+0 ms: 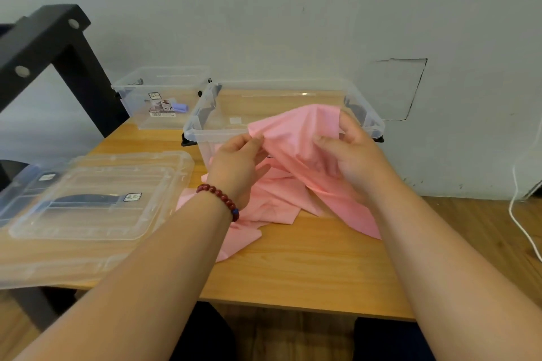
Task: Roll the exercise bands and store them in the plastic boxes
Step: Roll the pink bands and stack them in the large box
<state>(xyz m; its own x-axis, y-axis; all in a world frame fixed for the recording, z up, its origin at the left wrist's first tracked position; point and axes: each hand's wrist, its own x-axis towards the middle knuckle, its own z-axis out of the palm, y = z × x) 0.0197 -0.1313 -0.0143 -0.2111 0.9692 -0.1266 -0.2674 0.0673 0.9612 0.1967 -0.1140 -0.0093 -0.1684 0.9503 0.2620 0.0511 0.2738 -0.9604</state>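
Closest to the lens – two bare forearms, rising from the bottom corners of the frame toward its middle. Round the left wrist, a bracelet (220,195) of dark red beads with one blue bead.

Left hand (237,161): thumb and fingertips pinched on the upper edge of the pink exercise band (293,132), left of centre. Right hand (349,152): fingers curled into the same band a little to the right, thumb on the near side, gripping a gathered fold. Between the two hands, a raised and creased stretch of band held above the wooden table (308,267); below them, loose and unrolled, draping down onto the tabletop and trailing toward the lower middle of the frame.

Just behind the lifted band, at centre – an open clear plastic box (217,133) with black side latches, standing on the table. Cannot tell whether the band touches its rim.

Further up and to the left, a second clear box (117,88), also open, with a paper label inside and a small purple roll (179,108) lying on its floor.

At the left edge, clear plastic lids (96,205) lying flat and overlapping on the table.

In the upper left, a black metal frame (44,38) with round bolt heads. At the right edge, a white cable (519,214) running down by the pale wall (264,9).
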